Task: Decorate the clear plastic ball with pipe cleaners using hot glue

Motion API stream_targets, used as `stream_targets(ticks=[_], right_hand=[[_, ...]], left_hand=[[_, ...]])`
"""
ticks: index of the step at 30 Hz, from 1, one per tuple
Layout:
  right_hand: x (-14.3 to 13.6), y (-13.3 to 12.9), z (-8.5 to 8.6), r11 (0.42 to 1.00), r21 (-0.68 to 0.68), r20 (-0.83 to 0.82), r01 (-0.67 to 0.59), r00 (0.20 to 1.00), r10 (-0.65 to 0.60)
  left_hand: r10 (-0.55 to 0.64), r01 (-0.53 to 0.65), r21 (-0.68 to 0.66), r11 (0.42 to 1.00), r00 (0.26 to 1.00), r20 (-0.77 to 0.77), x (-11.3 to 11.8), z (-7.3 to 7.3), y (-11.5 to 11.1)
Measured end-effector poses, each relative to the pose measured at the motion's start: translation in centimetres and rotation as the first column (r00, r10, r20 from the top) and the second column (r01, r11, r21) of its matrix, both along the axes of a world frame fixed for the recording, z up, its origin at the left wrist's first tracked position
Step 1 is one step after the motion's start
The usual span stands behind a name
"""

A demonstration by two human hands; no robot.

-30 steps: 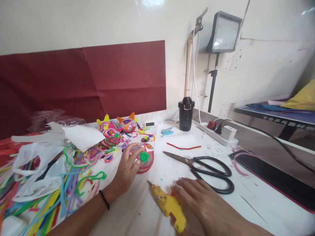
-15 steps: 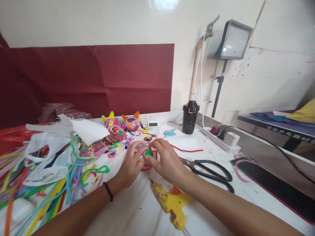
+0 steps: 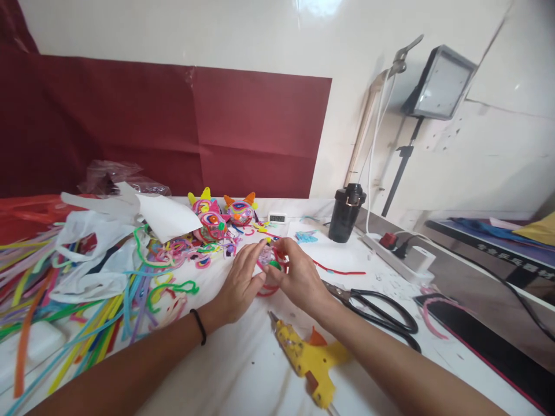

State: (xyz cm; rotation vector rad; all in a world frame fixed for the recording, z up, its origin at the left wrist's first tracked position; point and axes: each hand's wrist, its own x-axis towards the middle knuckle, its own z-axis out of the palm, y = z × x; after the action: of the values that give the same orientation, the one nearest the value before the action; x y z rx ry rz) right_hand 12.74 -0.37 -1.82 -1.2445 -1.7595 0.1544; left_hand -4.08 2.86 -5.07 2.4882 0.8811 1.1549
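Right grip (image 3: 303,278) has moved from beside the yellow glue gun (image 3: 307,357) to join left grip (image 3: 240,283); both pinch the round craft piece (image 3: 274,266), located between them; support is thus two-handed.

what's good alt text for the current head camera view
A person's left hand and right hand hold a round craft piece with red edging at a white table. A yellow glue gun and black-handled scissors lie nearby, with pipe cleaners heaped at left and colorful decorated figures behind.
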Motion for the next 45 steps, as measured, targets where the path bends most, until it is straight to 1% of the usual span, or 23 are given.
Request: stream_targets(ticks=[3,5,7,11,14,16,18,21,24,27,30,35,40,43,45], right_hand=[[0.1,0.0,0.0,1.000,-0.025,-0.014,0.000,1.000,-0.001],[0.2,0.0,-0.1,0.999,-0.041,-0.022,-0.004,1.000,0.004],[0.3,0.0,-0.2,0.998,-0.064,-0.045,-0.015,0.999,0.012],[0.5,0.2,-0.5,0.995,-0.095,-0.110,-0.043,0.993,0.032],[0.6,0.3,-0.7,0.994,-0.104,-0.119,-0.045,0.992,0.032],[0.6,0.2,-0.7,0.994,-0.106,-0.115,-0.036,0.993,0.024],[0.6,0.2,-0.7,0.995,-0.099,-0.112,-0.028,0.994,0.017],[0.5,0.1,-0.7,0.996,-0.093,-0.107,-0.019,0.994,0.009],[0.4,0.1,-0.7,0.996,-0.088,-0.106,-0.014,0.994,0.005],[0.4,0.2,-0.7,0.996,-0.082,-0.110,-0.023,0.994,0.014],[0.4,0.2,-0.8,0.996,-0.079,-0.105,-0.028,0.994,0.019],[0.2,0.1,-0.6,0.997,-0.076,-0.112,-0.019,0.994,0.010],[-0.3,-0.2,-0.2,0.997,-0.072,-0.107,0.001,0.994,-0.009],[0.0,-0.3,0.3,0.993,-0.115,-0.121,-0.033,0.992,0.019],[0.7,-0.5,0.7,0.988,-0.146,-0.133,-0.043,0.991,0.024]], left_hand=[[-0.060,0.075,-0.145,0.987,0.993,0.102,-0.2,0.6,-0.1],[-0.105,0.150,-0.233,0.961,0.976,0.193,-0.4,1.0,-0.2],[-0.124,0.204,-0.301,0.931,0.956,0.264,-0.6,1.3,-0.2],[-0.157,0.296,-0.373,0.880,0.919,0.361,-1.0,1.1,0.3],[-0.184,0.385,-0.393,0.835,0.869,0.460,-1.1,0.8,0.7],[-0.191,0.417,-0.391,0.821,0.845,0.500,-1.2,0.7,0.9],[-0.196,0.408,-0.391,0.825,0.856,0.479,-1.2,0.8,0.8],[-0.191,0.326,-0.359,0.875,0.912,0.364,-1.3,1.2,0.5],[-0.178,0.247,-0.265,0.932,0.949,0.259,-1.1,1.6,0.1],[-0.185,0.215,-0.181,0.960,0.968,0.169,-0.9,1.8,-0.1],[-0.186,0.203,-0.137,0.970,0.975,0.123,-0.8,1.7,0.0],[-0.198,0.202,-0.054,0.978,0.977,0.074,-0.9,1.1,0.6],[-0.173,0.176,-0.069,0.982,0.984,0.042,-1.0,0.9,0.9],[-0.159,0.160,-0.038,0.986,0.987,0.033,-1.0,1.0,0.9],[-0.143,0.143,-0.023,0.989,0.989,0.025,-1.0,1.1,0.8]])
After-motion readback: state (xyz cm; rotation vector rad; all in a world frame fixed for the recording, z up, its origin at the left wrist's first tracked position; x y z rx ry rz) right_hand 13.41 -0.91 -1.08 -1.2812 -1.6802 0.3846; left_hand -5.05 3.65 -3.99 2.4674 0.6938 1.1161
